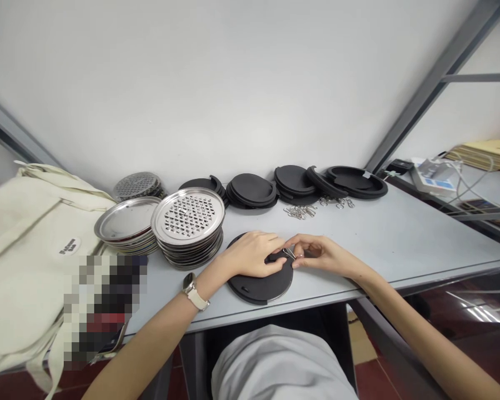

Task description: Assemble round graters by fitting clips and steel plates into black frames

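A black round disc (pixel 260 286) lies flat near the table's front edge. My left hand (pixel 256 253) holds it down from above, the thumb apart from the fingers around a dark slot. At the disc's right edge, my right hand (pixel 319 255) pinches a small bent-wire metal clip (pixel 289 254) between thumb and fingers. The fingertips of both hands meet near the clip, and how it sits against the disc is partly hidden. Behind my hands is a loose pile of similar metal clips (pixel 300 211).
Stacked round metal grater plates (pixel 189 216) and plain metal discs (pixel 127 219) stand left. Stacks of black round parts (pixel 252 190) and larger black rings (pixel 356 182) line the wall. A cream bag (pixel 33 250) covers the far left; a cluttered shelf (pixel 479 189) is at right.
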Demonstrator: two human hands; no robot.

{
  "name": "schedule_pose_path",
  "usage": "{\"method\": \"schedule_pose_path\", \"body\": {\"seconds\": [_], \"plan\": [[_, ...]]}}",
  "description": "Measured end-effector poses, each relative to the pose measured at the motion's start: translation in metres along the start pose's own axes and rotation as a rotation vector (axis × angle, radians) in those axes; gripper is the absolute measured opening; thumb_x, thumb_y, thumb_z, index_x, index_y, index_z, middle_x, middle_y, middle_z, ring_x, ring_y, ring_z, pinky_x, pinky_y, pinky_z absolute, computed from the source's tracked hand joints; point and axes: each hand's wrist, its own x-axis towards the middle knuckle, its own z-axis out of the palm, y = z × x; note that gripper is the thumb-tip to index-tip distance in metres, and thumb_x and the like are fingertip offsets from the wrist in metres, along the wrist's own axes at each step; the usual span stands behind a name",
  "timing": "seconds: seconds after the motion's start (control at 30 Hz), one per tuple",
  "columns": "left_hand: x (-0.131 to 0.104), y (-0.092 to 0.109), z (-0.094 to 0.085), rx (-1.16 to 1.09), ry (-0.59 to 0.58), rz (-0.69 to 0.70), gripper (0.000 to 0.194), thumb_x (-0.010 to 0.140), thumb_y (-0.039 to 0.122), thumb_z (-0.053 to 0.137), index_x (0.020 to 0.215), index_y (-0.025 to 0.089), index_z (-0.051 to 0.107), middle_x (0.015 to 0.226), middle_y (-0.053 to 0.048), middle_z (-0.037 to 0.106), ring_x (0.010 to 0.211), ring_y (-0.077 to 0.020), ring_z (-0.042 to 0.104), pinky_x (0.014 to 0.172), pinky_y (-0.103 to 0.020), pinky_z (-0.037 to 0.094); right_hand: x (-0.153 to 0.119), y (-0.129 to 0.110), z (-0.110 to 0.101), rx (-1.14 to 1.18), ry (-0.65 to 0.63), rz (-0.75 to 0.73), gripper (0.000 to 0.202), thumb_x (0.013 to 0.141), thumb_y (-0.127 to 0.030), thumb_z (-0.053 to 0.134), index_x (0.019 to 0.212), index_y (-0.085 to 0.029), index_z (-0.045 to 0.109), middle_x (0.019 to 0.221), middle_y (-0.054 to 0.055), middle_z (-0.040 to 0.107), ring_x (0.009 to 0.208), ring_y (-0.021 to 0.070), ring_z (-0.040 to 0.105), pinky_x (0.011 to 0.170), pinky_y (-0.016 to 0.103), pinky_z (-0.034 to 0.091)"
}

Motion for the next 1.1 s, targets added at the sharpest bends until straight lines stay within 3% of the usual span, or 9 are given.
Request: {"method": "schedule_pose_path", "body": {"seconds": [1.1], "plan": [[-0.0015,0.0017,-0.0031,0.016,-0.005,0.006,0.015,0.087,0.033,0.054,0.083,0.019,0.05,0.075,0.001,0.057,0.067,-0.0142,0.053,0.061,-0.028,0.036,-0.0006,-0.0005,0.0015,-0.037,0.014,-0.011,0.043,0.077,-0.042,0.075,0.11,-0.017,0.064,0.076,-0.001,0.057,0.074,0.015,0.053,0.071,0.028,0.044]]}}
